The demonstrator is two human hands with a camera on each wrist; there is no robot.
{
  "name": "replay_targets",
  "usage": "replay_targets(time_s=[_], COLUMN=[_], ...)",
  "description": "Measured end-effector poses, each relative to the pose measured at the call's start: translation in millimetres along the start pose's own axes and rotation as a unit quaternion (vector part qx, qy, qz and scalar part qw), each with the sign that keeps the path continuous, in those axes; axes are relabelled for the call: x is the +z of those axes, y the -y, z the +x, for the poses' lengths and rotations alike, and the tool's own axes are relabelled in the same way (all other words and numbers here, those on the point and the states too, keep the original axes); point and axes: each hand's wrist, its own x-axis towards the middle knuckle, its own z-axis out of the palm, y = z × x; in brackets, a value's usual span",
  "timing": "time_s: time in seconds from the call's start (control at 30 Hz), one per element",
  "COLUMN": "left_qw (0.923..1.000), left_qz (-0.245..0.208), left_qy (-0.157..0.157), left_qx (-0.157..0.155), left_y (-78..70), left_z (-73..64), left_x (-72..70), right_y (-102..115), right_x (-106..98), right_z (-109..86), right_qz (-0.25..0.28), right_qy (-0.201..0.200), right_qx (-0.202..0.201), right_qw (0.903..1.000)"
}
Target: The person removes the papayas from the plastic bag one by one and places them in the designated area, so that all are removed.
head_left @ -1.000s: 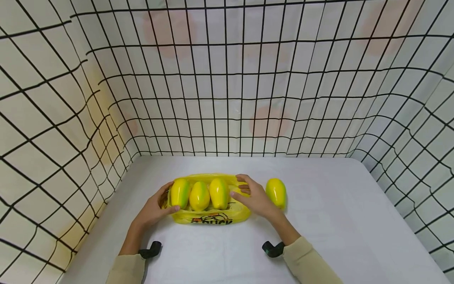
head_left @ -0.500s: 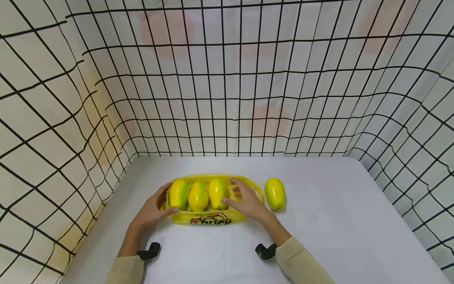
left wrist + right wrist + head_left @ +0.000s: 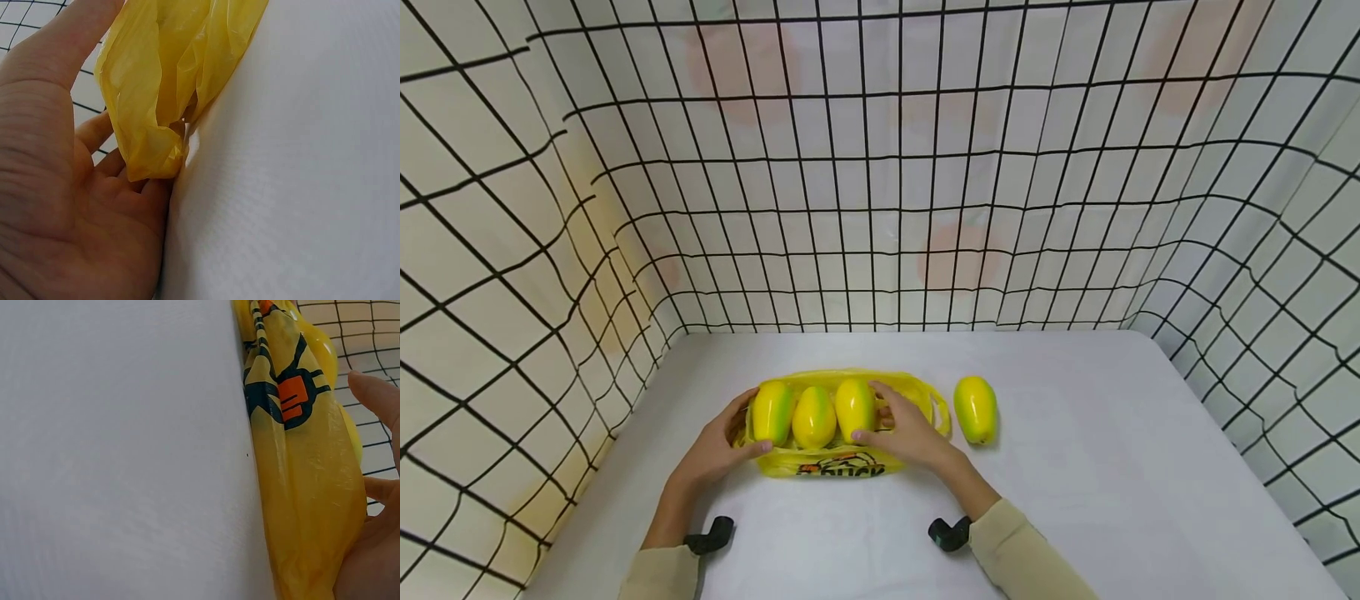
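Observation:
Three glossy yellow-green mangoes, the left mango (image 3: 772,412), the middle mango (image 3: 814,418) and the right mango (image 3: 853,407), lie in a row on or in a yellow plastic bag (image 3: 917,388) with black print. My left hand (image 3: 713,450) curves loosely about the row's left end, its thumb before the left mango. In the left wrist view the bag's crumpled end (image 3: 140,150) lies against the fingers. My right hand (image 3: 912,435) is at the row's other end, over the bag, thumb at the right mango's front and fingers behind it; firm contact is hard to tell.
A fourth, loose mango (image 3: 976,410) lies on the white table (image 3: 1075,467) to the right of the bag's handle loop (image 3: 942,414). Black wire mesh (image 3: 880,183) walls the table at the back and both sides.
My right hand has moved left across the bag, up to the right mango, uncovering the handle loop. The left hand keeps its place at the row's left end.

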Motion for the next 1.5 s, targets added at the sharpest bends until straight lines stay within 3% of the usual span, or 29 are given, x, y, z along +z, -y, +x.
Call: replay_targets(time_s=[0.47,0.8,1.13,1.5], left_qw=[1.0000,1.0000,1.0000,1.0000], left_qz=[0.003,0.007,0.006,0.004], left_qy=[0.001,0.001,0.003,0.007], left_qx=[0.003,0.001,0.008,0.003], left_y=[-0.3,0.9,0.1,0.9], left_z=[0.6,1.4,1.2,1.5], left_x=[-1.1,0.1,-0.6,-0.7], right_y=[-0.4,-2.3,0.2,-0.7], right_x=[4.8,6.8,-0.4,-9.7], right_z=[5.8,9.6,4.1,-2.2], right_qz=[-0.040,-0.024,0.031,0.028], right_qy=[0.004,-0.015,-0.028,-0.039], right_qx=[0.006,0.016,0.036,0.020], right_qw=[0.9992,0.9995,0.9985,0.9987])
